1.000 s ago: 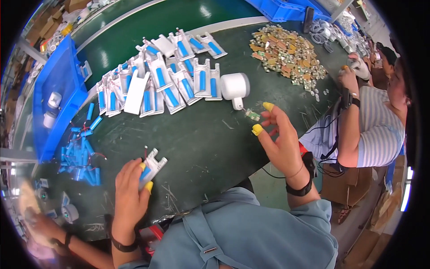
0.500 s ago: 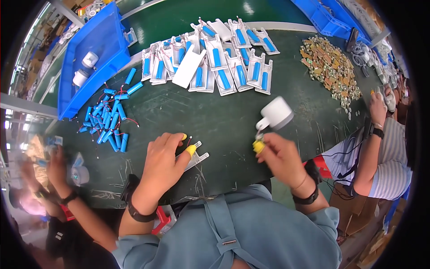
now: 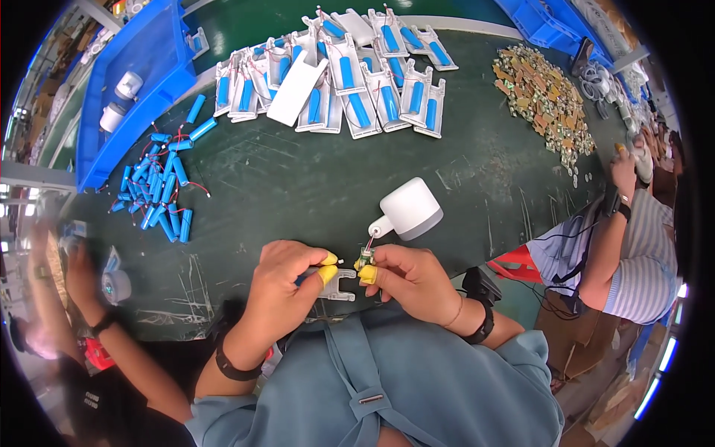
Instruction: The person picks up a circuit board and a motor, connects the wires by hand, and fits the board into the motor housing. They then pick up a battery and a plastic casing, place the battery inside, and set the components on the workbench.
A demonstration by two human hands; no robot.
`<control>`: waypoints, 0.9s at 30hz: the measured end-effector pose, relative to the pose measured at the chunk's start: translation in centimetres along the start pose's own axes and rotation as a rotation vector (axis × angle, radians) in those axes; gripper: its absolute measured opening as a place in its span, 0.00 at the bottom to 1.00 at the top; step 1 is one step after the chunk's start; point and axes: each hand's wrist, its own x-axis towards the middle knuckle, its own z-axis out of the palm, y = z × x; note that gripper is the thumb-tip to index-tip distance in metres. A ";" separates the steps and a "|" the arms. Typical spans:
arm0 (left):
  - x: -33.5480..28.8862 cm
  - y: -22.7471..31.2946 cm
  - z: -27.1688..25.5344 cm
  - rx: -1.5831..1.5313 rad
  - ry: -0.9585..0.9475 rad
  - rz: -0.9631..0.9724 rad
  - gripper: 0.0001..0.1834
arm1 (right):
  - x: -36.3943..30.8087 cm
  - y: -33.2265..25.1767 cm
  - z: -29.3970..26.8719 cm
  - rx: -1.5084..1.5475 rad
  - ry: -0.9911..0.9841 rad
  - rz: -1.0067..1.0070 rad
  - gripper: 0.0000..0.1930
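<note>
My left hand point(image 3: 284, 281), with yellow covers on thumb and forefinger, pinches a small white plug point(image 3: 340, 261). Partly hidden under that hand lies a white plastic housing point(image 3: 341, 286) with a forked end. Close beside it, my right hand point(image 3: 414, 281), also wearing yellow finger covers, grips a small green circuit board point(image 3: 366, 258) between thumb and forefinger. Thin reddish wires run from the board to a white rounded device head point(image 3: 411, 207) with a grey rim, which rests on the table just beyond my right hand.
Blue battery cells point(image 3: 160, 182) with wires lie heaped at left, by a blue bin point(image 3: 134, 56). Several white housings with blue cells point(image 3: 346, 71) are piled at the back. A heap of small circuit boards point(image 3: 540, 97) sits at right. Co-workers' arms point(image 3: 607, 246) show on both sides.
My right hand has brought the board and device head leftward, close to my left hand. The left fingertips now hold the white plug above the housing. The whole view has shifted slightly.
</note>
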 end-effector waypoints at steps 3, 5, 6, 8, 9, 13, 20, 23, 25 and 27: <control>-0.1 -0.3 0.6 -0.005 -0.017 0.082 0.16 | -0.1 0.1 0.2 -0.086 0.016 -0.055 0.06; 0.0 0.0 0.7 0.010 -0.067 0.107 0.16 | 0.0 0.2 0.2 -0.108 0.008 -0.068 0.06; 0.0 0.1 0.7 0.007 -0.064 0.106 0.16 | 0.0 0.2 0.3 -0.128 0.006 -0.085 0.05; 0.0 0.1 0.8 0.015 -0.097 0.125 0.15 | 0.0 0.3 0.3 -0.135 0.008 -0.084 0.05; 0.0 0.1 0.7 0.016 -0.095 0.123 0.15 | -0.1 0.2 0.3 -0.140 0.012 -0.085 0.05; 0.0 0.1 0.8 0.007 -0.114 0.144 0.15 | 0.0 -0.1 0.3 -0.164 -0.010 -0.104 0.04; 0.1 0.0 0.8 0.015 -0.117 0.147 0.16 | 0.1 -0.2 0.3 -0.281 0.015 -0.184 0.01; 0.2 0.1 0.7 0.023 -0.132 0.137 0.16 | 0.1 -0.3 0.3 -0.303 0.022 -0.203 0.01; 0.2 0.1 0.8 0.013 -0.130 0.149 0.15 | 0.1 -0.3 0.4 -0.295 0.023 -0.202 0.01; 0.3 0.0 0.7 0.002 -0.128 0.163 0.15 | 0.2 -0.2 0.4 -0.314 0.027 -0.237 0.01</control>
